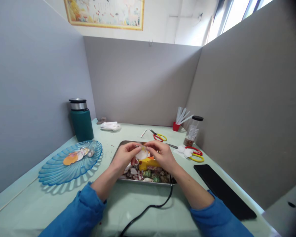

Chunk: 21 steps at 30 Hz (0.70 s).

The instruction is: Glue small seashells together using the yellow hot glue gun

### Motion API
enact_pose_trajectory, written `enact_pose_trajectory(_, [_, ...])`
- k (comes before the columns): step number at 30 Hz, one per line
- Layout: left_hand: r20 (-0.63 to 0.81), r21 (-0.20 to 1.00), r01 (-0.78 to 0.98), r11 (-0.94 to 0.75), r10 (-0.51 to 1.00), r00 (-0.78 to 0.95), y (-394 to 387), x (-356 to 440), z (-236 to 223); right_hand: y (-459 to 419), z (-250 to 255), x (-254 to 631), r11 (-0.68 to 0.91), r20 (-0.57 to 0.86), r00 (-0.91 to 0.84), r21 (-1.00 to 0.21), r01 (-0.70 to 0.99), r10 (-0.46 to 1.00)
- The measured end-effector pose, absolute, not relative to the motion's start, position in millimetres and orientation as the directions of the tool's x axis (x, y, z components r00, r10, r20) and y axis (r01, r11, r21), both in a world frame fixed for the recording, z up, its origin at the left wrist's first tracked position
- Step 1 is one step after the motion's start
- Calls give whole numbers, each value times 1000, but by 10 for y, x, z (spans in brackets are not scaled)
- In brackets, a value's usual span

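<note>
Over a metal tray (132, 180), my left hand (124, 157) and my right hand (162, 154) meet, pinching a pale, rounded shell (142, 154) between thumbs and fingers. Some small yellowish bits show along the shell's upper edge; I cannot make out what they are. Just below the hands, a yellow glue gun (148, 163) lies in the tray on top of several shells (147, 174), some green, some white, some brown speckled. A black cord (150, 206) runs from the tray's right side toward the front edge. My hands hide the tray's far part.
On the left stand a blue scalloped plate (45, 174) with shells on it and a green bottle (82, 123). Scissors (159, 135), red-and-yellow scissors (196, 154), a red cup (176, 126) of glue sticks, a jar (193, 131) and a black slab (223, 191) are behind and right. Grey partitions (143, 79) enclose the table.
</note>
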State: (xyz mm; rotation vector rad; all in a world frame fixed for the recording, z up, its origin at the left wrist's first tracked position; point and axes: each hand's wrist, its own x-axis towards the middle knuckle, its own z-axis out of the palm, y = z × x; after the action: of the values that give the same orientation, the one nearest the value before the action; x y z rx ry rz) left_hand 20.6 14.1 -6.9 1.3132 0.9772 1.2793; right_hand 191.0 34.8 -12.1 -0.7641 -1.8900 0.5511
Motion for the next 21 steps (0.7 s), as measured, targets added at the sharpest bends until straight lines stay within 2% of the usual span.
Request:
enact_pose_trajectory(4, [121,986,-136,-99,978,171,125,210,-64,351,-109,1910,706,644,-290,-647,290,709])
enact_pose_trajectory(8, [129,986,-122,-112,981,142,116,208,-48,353,-108,1902,723,670,-274,-620,304,690])
enact_pose_trajectory(21, [195,980,-69,-188,973,125,157,166,-60,348,-134,1901,622,546,-349,-767,159,762])
